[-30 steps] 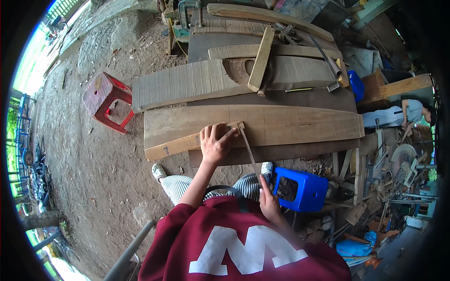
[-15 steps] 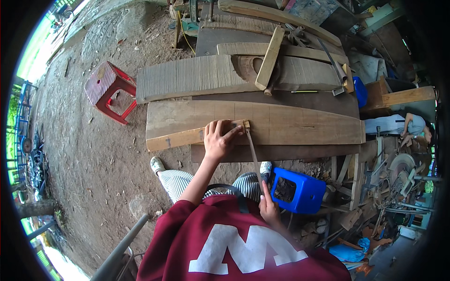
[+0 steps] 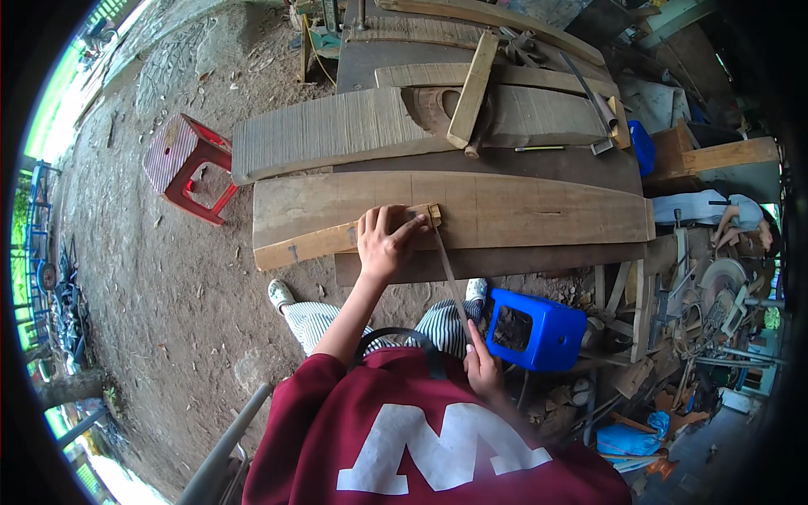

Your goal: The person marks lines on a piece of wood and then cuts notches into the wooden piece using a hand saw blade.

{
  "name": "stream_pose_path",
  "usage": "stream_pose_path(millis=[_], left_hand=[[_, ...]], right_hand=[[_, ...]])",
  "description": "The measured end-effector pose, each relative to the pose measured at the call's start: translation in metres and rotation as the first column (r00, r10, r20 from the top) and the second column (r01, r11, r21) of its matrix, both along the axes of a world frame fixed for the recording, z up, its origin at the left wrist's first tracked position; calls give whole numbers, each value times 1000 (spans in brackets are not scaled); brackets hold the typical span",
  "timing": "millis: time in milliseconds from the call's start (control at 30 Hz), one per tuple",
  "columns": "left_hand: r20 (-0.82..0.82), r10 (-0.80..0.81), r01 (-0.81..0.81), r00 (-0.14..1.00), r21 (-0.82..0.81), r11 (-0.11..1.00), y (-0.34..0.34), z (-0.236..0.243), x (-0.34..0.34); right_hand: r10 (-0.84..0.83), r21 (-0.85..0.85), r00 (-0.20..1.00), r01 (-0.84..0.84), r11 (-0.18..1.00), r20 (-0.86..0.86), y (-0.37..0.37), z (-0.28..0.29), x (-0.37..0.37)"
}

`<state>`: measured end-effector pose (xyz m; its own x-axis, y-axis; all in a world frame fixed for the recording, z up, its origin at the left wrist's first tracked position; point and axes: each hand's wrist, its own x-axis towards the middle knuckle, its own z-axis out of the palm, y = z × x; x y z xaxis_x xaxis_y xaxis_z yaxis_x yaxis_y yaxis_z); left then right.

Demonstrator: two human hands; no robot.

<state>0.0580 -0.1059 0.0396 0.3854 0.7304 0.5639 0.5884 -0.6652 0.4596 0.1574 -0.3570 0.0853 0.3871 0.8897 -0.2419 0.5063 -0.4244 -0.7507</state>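
Observation:
On the wide curved board [image 3: 522, 206], a squared wooden bar [image 3: 324, 242] with dark marks on its side lies at a slant. My left hand [image 3: 385, 244] presses down on this bar, its fingers bent over the top near the right end. A long, narrow saw-like blade [image 3: 449, 271] reaches from my right hand [image 3: 482, 364] up to the notched end of the bar, and its far end touches the wood there. My right hand is closed round the tool's lower end, one finger stretched along it. The handle is mostly hidden by the hand.
Beyond the board lie a rough-sawn plank [image 3: 328, 126], a loose wooden block [image 3: 474, 91] and a metal square [image 3: 602, 145]. A blue stool [image 3: 555, 332] stands close to my right, a red stool [image 3: 172, 160] at far left. Another person [image 3: 741, 219] is at far right.
The whole view has shifted slightly, so the board and bar sit a little further up and left. Both hands keep their holds; the blade stays at the bar's end.

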Motion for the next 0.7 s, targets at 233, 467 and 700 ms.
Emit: stream_pose_path(millis=[233,467,700], left_hand=[[5,7,-7,1000,10,1000,-3,3,2],[-2,39,-39,999,22,999,-1,1,1],[8,54,-55,998,33,998,-3,1,2]], right_hand=[[-24,-7,1000,24,1000,2,0,-3,0],[1,152,996,-14,988,84,3,-15,9],[82,1,991,-82,997,104,10,-12,25]])
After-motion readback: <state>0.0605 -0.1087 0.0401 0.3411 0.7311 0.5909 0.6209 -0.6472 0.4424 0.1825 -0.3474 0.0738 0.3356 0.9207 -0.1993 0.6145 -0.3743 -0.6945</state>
